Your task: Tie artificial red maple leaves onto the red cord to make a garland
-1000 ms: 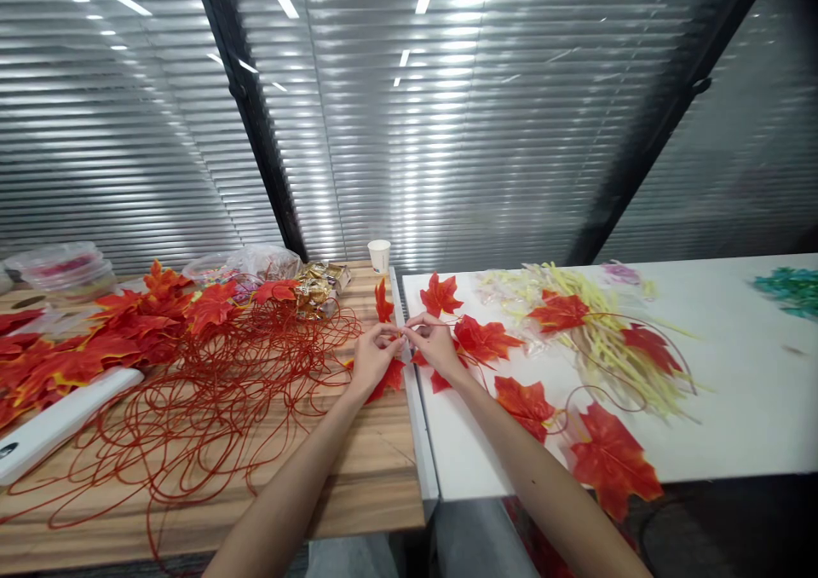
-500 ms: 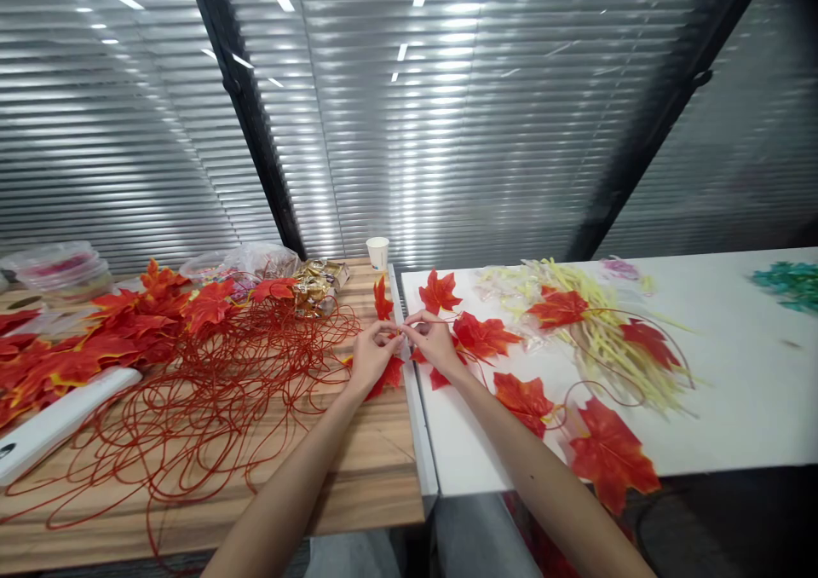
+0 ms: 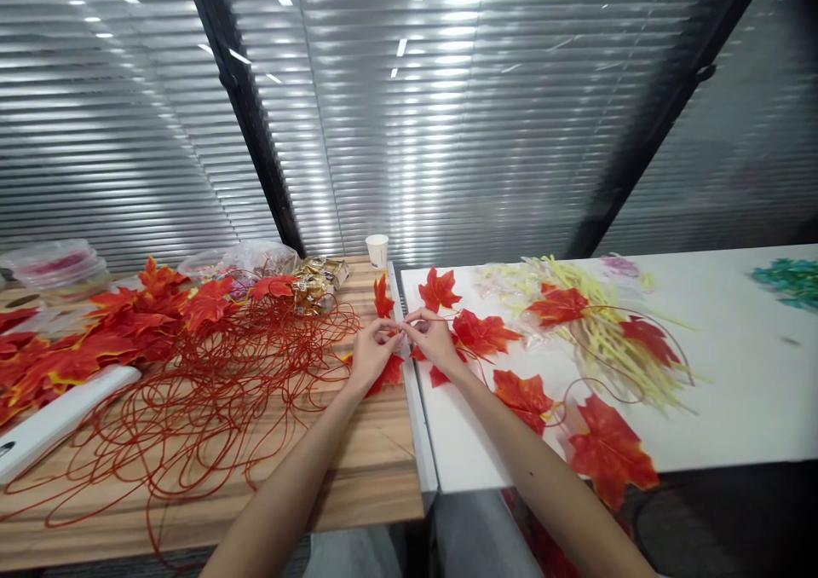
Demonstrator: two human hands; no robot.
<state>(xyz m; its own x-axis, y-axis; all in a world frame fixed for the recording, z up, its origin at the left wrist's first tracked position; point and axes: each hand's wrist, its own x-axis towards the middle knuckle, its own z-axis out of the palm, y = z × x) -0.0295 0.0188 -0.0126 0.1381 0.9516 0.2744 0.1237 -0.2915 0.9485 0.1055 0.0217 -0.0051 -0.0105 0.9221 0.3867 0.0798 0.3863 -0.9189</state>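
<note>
Red cord (image 3: 591,379) w/ faux maple leaves (image 3: 484,333) lies just right of my R hand (image 3: 431,338); it & my L hand (image 3: 372,352) meet fingertip to fingertip, each pinching sth tiny, prob. cord, too small to be sure. Hands approx. same spot as a sec ago, so I'd say the fiddly bit's unfinished. Cord tangle (image 3: 243,348) left of L hand, on wood tabletop (image 3: 377,476); white tabletop (image 3: 734,390) under R. Paper cup (image 3: 377,251) ahead, blinds (image 3: 396,152) beyond.

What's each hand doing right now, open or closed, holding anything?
Left hand: closed, thumb and fingers pinched; what it grips is too small to tell.
Right hand: closed in a pinch, fingertips meeting the left's; contents can't be told.
</note>
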